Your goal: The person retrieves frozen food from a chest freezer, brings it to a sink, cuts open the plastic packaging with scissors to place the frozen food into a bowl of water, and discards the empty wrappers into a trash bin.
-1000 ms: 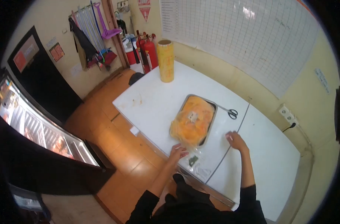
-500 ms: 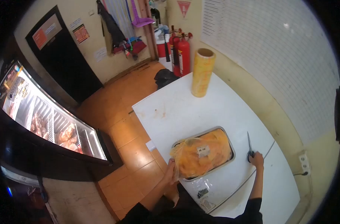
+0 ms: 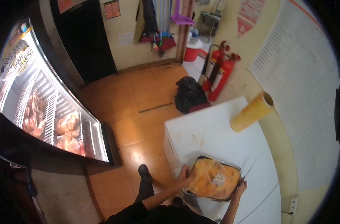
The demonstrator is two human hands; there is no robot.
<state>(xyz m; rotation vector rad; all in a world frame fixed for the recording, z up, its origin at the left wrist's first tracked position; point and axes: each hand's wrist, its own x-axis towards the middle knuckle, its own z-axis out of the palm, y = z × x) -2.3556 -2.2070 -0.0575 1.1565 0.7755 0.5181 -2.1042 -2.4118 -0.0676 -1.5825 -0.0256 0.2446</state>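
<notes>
A metal tray (image 3: 240,172) lies on the white table, holding a clear plastic bag of orange-yellow food (image 3: 209,179). On top of the bag is a small white label (image 3: 217,179). My left hand (image 3: 184,174) is closed at the tray's left rim, beside the bag. At the opposite rim my right hand (image 3: 240,189) is closed around a pair of scissors (image 3: 249,170), their blades pointing away from me and blurred. The right fingers also appear to touch the tray. The scissors' handles are mostly hidden by that hand.
A yellow roll of plastic film (image 3: 252,112) stands on the table (image 3: 199,130) near the wall. Red fire extinguishers (image 3: 222,74) and a black bag (image 3: 190,93) are on the floor beyond. A lit display fridge (image 3: 54,112) with packed meat stands at left.
My right hand has brought the scissors left to the tray's right side. My left hand has shifted up along the left rim. The camera view has turned left.
</notes>
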